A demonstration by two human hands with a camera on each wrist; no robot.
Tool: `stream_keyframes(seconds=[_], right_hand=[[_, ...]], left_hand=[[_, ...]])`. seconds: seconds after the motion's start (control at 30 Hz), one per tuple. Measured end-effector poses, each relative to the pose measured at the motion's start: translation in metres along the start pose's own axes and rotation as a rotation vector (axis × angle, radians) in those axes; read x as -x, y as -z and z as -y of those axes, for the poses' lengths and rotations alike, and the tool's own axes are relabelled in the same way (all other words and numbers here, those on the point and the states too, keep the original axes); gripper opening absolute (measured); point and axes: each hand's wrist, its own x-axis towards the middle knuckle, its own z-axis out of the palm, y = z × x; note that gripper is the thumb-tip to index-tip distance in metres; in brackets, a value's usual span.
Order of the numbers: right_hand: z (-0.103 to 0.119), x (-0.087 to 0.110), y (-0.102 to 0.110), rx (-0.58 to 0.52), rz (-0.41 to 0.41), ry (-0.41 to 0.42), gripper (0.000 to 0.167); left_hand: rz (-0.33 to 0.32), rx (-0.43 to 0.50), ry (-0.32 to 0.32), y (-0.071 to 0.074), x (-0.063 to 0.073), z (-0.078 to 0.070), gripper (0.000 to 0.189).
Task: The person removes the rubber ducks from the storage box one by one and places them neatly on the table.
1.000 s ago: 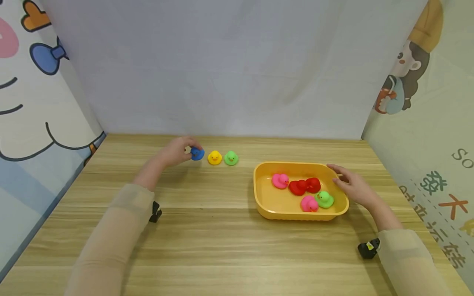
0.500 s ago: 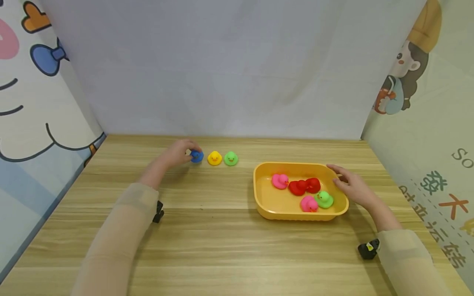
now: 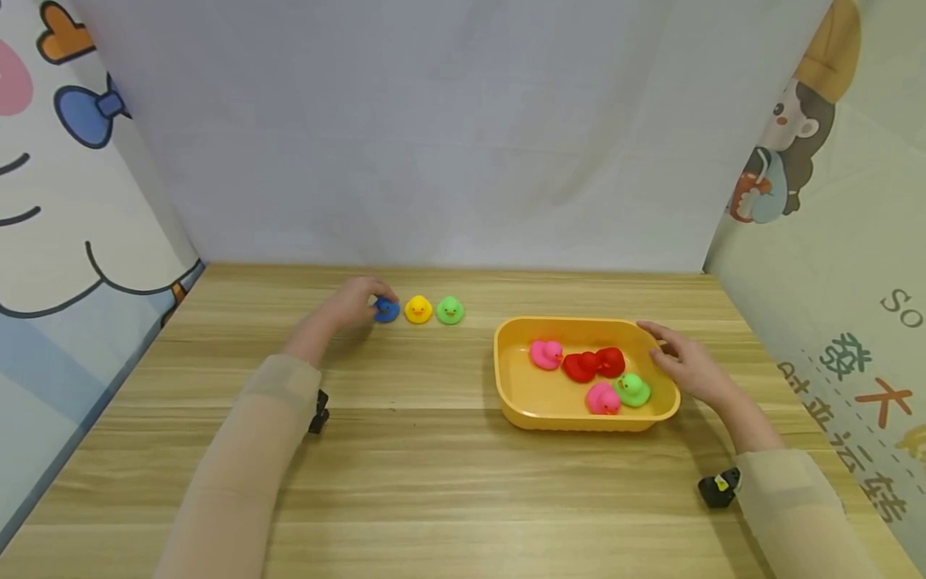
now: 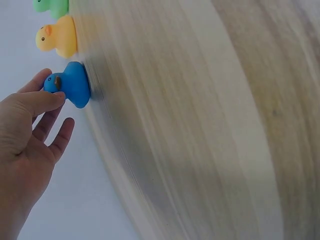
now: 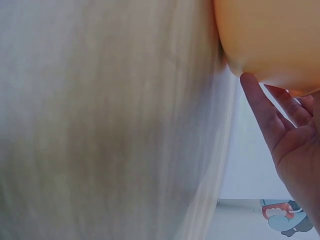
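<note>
My left hand [image 3: 354, 301] pinches a blue rubber duck [image 3: 387, 310] by its head between thumb and fingers. In the left wrist view the blue duck [image 4: 75, 85] is upright with its base at the tabletop. To its right stand a yellow rubber duck [image 3: 418, 310] and a green rubber duck [image 3: 450, 310], forming a row with it. My right hand [image 3: 690, 368] rests against the right end of an orange-yellow plastic basin [image 3: 531, 408]. The right wrist view has its fairly straight thumb touching the basin's outer wall [image 5: 272, 40]; some fingertips are hidden there.
Inside the basin lie two pink ducks, one of them a pink duck [image 3: 546, 355] at the left, two touching red ducks [image 3: 581, 367] and a green duck [image 3: 633, 390]. The wooden table [image 3: 405, 490] ends at a pale curtain [image 3: 448, 145] behind the row.
The left hand has brought the blue duck slightly down and toward the front, level with the yellow and green ducks. The right hand and basin have stayed in place.
</note>
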Motion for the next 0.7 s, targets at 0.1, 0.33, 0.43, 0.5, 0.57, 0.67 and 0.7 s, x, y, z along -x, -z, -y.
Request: stream_keyframes(seconds=[0.1,0.33,0.43,0.5,0.57,0.67,0.7], right_hand=[[-0.0001,-0.0004,0.0,-0.002,0.001,0.002,0.046],[0.0004,-0.0003,0.0001,0.001,0.003,-0.003,0.046],[0.0008,-0.0003,0.0003,-0.005,0.005,-0.009,0.046],[0.0012,-0.0002,0.0006,-0.009,0.006,-0.013,0.046],[0.0016,-0.0001,0.0007,-0.011,0.007,-0.014,0.046],[0.0019,0.0,0.0008,-0.004,0.005,-0.013,0.045],[0.0018,0.0001,0.0009,0.0,0.005,-0.012,0.045]], left_hand=[[-0.005,0.01,0.012,0.0,0.0002,-0.0011,0.04],[-0.003,0.036,0.034,-0.0003,0.0009,-0.0006,0.041],[-0.01,0.051,0.034,-0.0004,0.0019,0.0007,0.041],[-0.015,0.054,0.037,-0.0005,0.0024,0.0021,0.041],[-0.019,0.063,0.053,0.0,0.0035,0.0024,0.04],[-0.019,0.063,0.073,0.0014,0.0052,0.0026,0.036],[-0.017,0.068,0.082,0.0023,0.0059,0.0018,0.035]])
